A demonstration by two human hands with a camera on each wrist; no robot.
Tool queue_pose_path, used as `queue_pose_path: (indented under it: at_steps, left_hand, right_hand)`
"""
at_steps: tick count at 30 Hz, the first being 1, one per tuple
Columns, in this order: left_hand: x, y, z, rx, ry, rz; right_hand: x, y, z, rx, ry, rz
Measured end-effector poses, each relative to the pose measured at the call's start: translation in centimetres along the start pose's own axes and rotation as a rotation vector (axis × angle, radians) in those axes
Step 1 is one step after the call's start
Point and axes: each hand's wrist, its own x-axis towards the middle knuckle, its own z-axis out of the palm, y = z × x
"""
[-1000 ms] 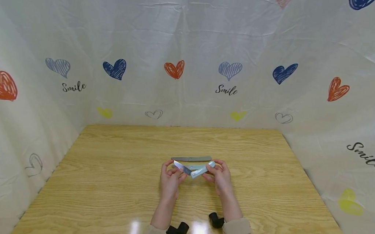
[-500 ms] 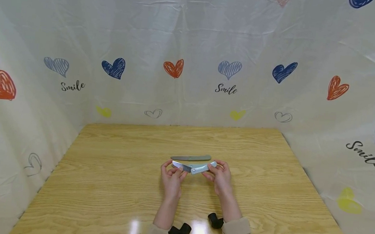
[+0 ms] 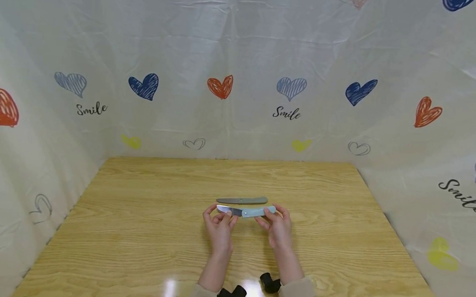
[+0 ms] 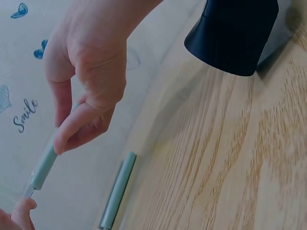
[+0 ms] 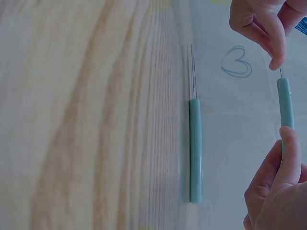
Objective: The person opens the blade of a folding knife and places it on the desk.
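Observation:
A folding knife [image 3: 253,212] with a pale blue-green handle is held up between both hands, blade to the left, blade and handle almost in line. My left hand [image 3: 219,233] pinches the shiny blade [image 3: 236,212]; in the right wrist view its fingertips [image 5: 276,62] sit close to the pivot. With thumb and fingers, my right hand [image 3: 280,231] grips the far end of the handle [image 4: 45,165]. Behind it a knife with a grey-green handle [image 3: 255,200] lies on the table. Another pale-handled knife [image 5: 195,148] lies below the held one, largely covered in the head view.
The wooden table [image 3: 152,225] is edged by a white curtain [image 3: 254,47] printed with hearts and "Smile" at back and sides. Black wrist-worn pieces [image 3: 232,296] sit at both cuffs.
The held folding knife has gone from a shallow V to nearly straight, its pivot rising as the hands turn slightly. It now overlaps the pale knife lying behind it.

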Motion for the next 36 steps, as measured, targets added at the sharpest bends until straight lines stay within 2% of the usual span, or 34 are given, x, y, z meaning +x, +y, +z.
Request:
queue_pose_path:
  at_steps: [11, 22, 29, 36]
  left_hand:
    - [-0.5, -0.4, 0.4, -0.064, 0.035, 0.035]
    - [-0.7, -0.6, 0.5, -0.113, 0.057, 0.042]
    - [-0.4, -0.4, 0.4, -0.144, 0.088, 0.057]
    - [-0.5, -0.1, 0.4, -0.125, 0.085, 0.057]
  right_hand:
    - [-0.5, 0.0, 0.4, 0.044, 0.028, 0.006]
    - [-0.5, 0.4, 0.6, 0.086, 0.053, 0.007]
    - [-0.6, 0.4, 1.1, 0.064, 0.047, -0.062]
    - [-0.5, 0.8, 1.4, 0.027, 0.121, -0.104]
